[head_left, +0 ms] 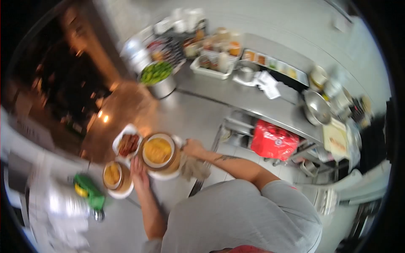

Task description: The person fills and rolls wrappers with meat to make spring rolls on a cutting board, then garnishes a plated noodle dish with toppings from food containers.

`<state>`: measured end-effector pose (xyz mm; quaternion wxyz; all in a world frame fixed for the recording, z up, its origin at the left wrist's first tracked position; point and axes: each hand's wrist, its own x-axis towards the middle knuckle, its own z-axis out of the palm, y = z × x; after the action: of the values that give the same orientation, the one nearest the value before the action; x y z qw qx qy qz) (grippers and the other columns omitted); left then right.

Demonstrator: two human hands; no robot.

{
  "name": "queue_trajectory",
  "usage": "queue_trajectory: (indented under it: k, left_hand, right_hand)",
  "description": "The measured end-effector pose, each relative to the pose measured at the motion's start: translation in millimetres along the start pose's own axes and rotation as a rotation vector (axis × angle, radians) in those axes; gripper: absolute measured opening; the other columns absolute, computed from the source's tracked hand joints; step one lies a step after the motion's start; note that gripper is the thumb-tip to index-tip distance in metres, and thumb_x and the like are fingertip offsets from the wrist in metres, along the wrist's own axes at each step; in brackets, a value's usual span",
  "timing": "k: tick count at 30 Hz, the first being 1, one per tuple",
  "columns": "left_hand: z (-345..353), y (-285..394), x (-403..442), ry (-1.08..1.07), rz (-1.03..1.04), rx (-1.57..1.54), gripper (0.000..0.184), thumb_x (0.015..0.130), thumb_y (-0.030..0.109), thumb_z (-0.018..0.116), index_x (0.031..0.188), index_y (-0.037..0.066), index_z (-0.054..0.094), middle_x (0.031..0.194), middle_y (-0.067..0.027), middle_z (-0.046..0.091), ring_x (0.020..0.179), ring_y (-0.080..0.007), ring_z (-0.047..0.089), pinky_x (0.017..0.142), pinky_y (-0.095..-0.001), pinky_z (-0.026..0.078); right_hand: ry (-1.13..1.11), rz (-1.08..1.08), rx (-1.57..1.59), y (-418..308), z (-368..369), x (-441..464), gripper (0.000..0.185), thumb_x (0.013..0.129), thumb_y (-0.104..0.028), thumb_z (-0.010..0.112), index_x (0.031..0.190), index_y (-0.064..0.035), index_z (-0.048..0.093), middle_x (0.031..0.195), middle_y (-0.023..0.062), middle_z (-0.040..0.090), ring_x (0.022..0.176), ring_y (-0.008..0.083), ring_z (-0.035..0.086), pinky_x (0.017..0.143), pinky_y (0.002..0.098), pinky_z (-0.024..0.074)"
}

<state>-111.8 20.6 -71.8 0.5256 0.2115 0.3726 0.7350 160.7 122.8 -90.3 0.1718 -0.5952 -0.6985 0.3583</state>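
A large brown bowl (172, 166) with a smaller yellow-filled bowl (158, 150) on top stands on a white plate on the steel counter. My left hand (139, 172) lies against its left side, fingers stretched out. At its right, by the plate's edge, my right hand (194, 149) is closed; what it grips is hidden. A greyish cloth (195, 169) hangs just below that hand. Left of my left hand stands a smaller brown bowl (125, 181) with yellow food on a white plate. Behind is a white dish (127, 142) of reddish-brown food.
A steel pot (163, 87) of green vegetables stands farther back. The back counter (236, 96) holds a white tray (211, 72) of jars, paper slips (268, 84) and a metal bowl (317, 108). A red bag (274, 141) sits below. A green cloth (90, 192) lies at left.
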Motion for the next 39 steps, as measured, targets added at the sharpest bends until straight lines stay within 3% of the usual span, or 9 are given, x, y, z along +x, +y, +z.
queue_trajectory:
  k: [4, 8, 10, 15, 19, 26, 29, 33, 39]
  left_hand:
    - [-12.4, -10.0, 33.7, -0.108, 0.061, 0.078, 0.070, 0.083, -0.003, 0.049, 0.146, -0.002, 0.019, 0.150, -0.0189, 0.029, 0.134, -0.0284, 0.037, 0.105, -0.0371, 0.035]
    - [38.1, 13.8, 47.0, 0.033, 0.032, -0.013, 0.073, 0.082, -0.008, 0.044, 0.147, -0.002, 0.010, 0.154, -0.0193, 0.014, 0.141, -0.0304, 0.021, 0.114, -0.0383, 0.024]
    - [35.9, 18.0, 55.1, 0.106, 0.039, 0.114, 0.070, 0.087, 0.000, 0.046, 0.148, 0.000, 0.012, 0.153, -0.0178, 0.020, 0.140, -0.0285, 0.026, 0.108, -0.0363, 0.032]
    - [14.9, 40.1, -25.7, 0.080, -0.153, 0.843, 0.037, 0.092, 0.019, 0.055, 0.125, 0.002, 0.053, 0.114, -0.0067, 0.063, 0.101, -0.0187, 0.060, 0.075, -0.0286, 0.045]
    - [-21.1, 44.1, -103.8, 0.389, -0.186, 0.556, 0.012, 0.087, 0.010, 0.057, 0.097, 0.004, 0.059, 0.082, -0.0023, 0.060, 0.061, -0.0093, 0.051, 0.054, -0.0242, 0.042]
    - [-41.2, 59.3, -99.3, 0.560, 0.035, 0.637, 0.017, 0.085, 0.007, 0.056, 0.102, 0.003, 0.053, 0.090, -0.0054, 0.058, 0.083, -0.0158, 0.059, 0.065, -0.0275, 0.047]
    - [-59.4, 54.3, -80.4, 0.497, 0.137, 0.511, 0.017, 0.086, 0.008, 0.055, 0.103, 0.003, 0.054, 0.093, -0.0063, 0.058, 0.083, -0.0164, 0.059, 0.065, -0.0279, 0.047]
    - [-61.9, 73.7, -72.2, 0.332, -0.118, 0.765, 0.022, 0.089, 0.020, 0.055, 0.106, 0.006, 0.054, 0.099, -0.0069, 0.060, 0.085, -0.0169, 0.060, 0.065, -0.0294, 0.046]
    - [97.6, 28.8, -103.7, 0.055, -0.275, 0.721, 0.057, 0.092, 0.041, 0.056, 0.134, 0.006, 0.038, 0.124, -0.0109, 0.052, 0.096, -0.0209, 0.060, 0.074, -0.0334, 0.049]
  right_hand:
    - [0.040, 0.176, 0.097, -27.8, -27.5, -14.5, 0.039, 0.077, -0.032, 0.064, 0.091, 0.0041, 0.068, 0.094, 0.0283, 0.065, 0.096, 0.0401, 0.063, 0.083, 0.0450, 0.0504]
    - [0.076, 0.102, 0.101, -32.7, -26.4, 1.3, 0.041, 0.077, -0.031, 0.064, 0.099, 0.0034, 0.067, 0.099, 0.0282, 0.065, 0.097, 0.0408, 0.062, 0.085, 0.0440, 0.0496]
    - [0.078, 0.098, 0.070, -53.6, -32.2, -0.2, 0.041, 0.076, -0.030, 0.064, 0.099, 0.0042, 0.067, 0.099, 0.0286, 0.065, 0.099, 0.0407, 0.062, 0.086, 0.0432, 0.0492]
    - [0.109, 0.089, 0.129, -61.2, -15.4, 30.6, 0.042, 0.076, -0.028, 0.062, 0.099, 0.0069, 0.066, 0.102, 0.0297, 0.064, 0.102, 0.0406, 0.061, 0.088, 0.0420, 0.0479]
    - [0.113, 0.098, 0.127, -71.7, -9.3, 48.1, 0.042, 0.075, -0.025, 0.060, 0.101, 0.0083, 0.065, 0.103, 0.0307, 0.063, 0.104, 0.0408, 0.060, 0.089, 0.0424, 0.0471]
    - [0.196, 0.112, 0.140, -85.0, 0.5, 62.0, 0.044, 0.074, -0.025, 0.062, 0.102, 0.0097, 0.064, 0.105, 0.0327, 0.061, 0.102, 0.0431, 0.060, 0.088, 0.0429, 0.0473]
    - [0.190, 0.118, 0.171, -85.0, -0.8, 58.6, 0.058, 0.079, -0.029, 0.066, 0.122, 0.0083, 0.052, 0.121, 0.0251, 0.058, 0.107, 0.0342, 0.060, 0.090, 0.0389, 0.0472]
    - [-0.118, 0.261, 0.912, -100.1, -32.0, -5.3, 0.062, 0.083, -0.038, 0.066, 0.127, 0.0003, 0.047, 0.122, 0.0167, 0.057, 0.108, 0.0275, 0.058, 0.093, 0.0418, 0.0459]
    - [-0.455, 0.117, 1.453, -56.7, -26.4, -82.8, 0.053, 0.091, -0.024, 0.058, 0.135, -0.0044, 0.039, 0.127, 0.0095, 0.051, 0.113, 0.0188, 0.052, 0.090, 0.0346, 0.0468]
